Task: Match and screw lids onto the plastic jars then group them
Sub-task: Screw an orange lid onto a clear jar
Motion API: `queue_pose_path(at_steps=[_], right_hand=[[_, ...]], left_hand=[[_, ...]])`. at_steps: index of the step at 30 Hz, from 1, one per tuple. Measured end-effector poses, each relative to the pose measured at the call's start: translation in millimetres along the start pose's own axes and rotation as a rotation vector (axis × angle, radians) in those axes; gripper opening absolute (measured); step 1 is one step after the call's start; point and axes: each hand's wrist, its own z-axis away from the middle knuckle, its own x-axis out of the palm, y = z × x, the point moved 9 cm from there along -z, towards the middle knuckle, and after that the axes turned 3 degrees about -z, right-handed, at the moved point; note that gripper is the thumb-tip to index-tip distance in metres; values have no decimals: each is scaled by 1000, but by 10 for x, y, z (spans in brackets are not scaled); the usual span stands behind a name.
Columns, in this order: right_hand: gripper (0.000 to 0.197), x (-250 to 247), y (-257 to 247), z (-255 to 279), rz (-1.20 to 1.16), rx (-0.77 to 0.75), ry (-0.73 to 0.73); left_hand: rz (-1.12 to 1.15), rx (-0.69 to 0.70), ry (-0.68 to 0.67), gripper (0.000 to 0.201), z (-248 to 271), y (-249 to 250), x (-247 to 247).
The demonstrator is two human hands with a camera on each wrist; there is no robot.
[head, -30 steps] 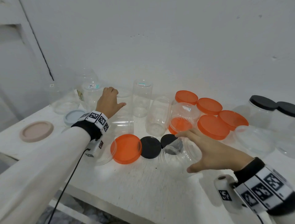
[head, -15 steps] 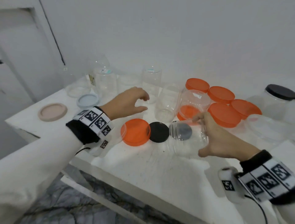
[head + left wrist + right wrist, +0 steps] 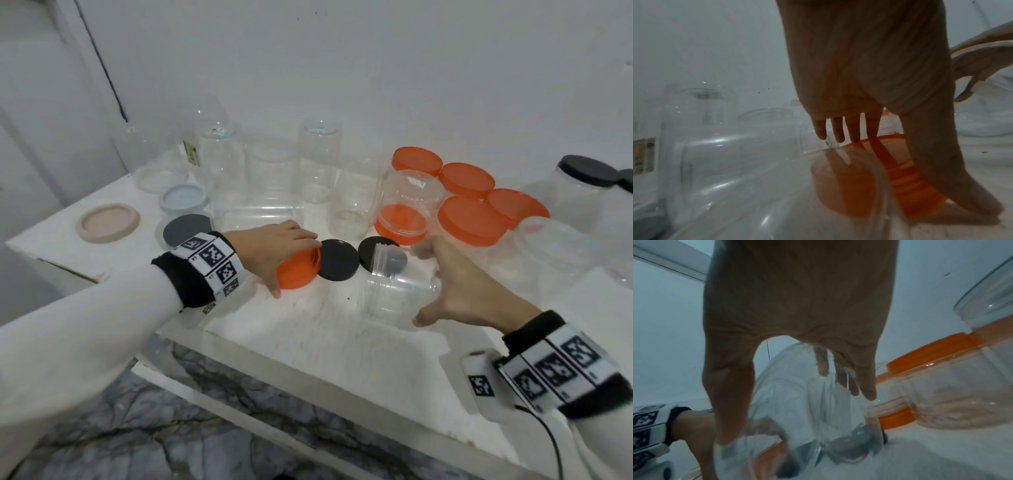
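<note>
Round orange lid gripped; ribbed clear jar held.

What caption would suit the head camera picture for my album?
Left hand grips an orange lid while right hand holds a tilted clear jar among scattered jars.

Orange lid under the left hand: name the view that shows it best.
The head view: the orange lid shows tilted in the left hand, beside a black lid. The left wrist view shows it dim behind fingers; the right wrist view, only an orange blur through the clear jar.
</note>
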Motion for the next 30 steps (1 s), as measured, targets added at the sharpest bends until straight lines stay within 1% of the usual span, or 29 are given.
queue_pose_path(at_steps=[2, 5, 9, 12, 16, 20, 24, 26, 30], right_hand=[[99, 29, 37, 3, -26, -12, 12], [114, 90, 51, 13, -31, -57, 3], [108, 131, 27, 52, 29, -124, 30], [105, 119, 43, 69, 35, -136, 73], [99, 66, 152, 84, -48, -64, 112], [100, 120, 344, 84, -190, 37, 64], [108, 232, 442, 123, -250, 88, -18], [110, 239, 472, 147, -295, 110, -31], [102, 223, 507, 154, -365, 139, -19]], left_hand=[[28, 11, 24, 110, -18, 13, -13], [78, 39, 55, 109, -36, 38, -52], [231, 74, 160, 106, -55, 92, -167], [329, 105, 229, 108, -86, 128, -240], [448, 135, 304, 109, -126, 145, -332], [575, 151, 391, 109, -132, 136, -463], [616, 134, 420, 104, -105, 203, -561], [621, 117, 419, 105, -88, 276, -604], [661, 113, 441, 107, -62, 497, -715]])
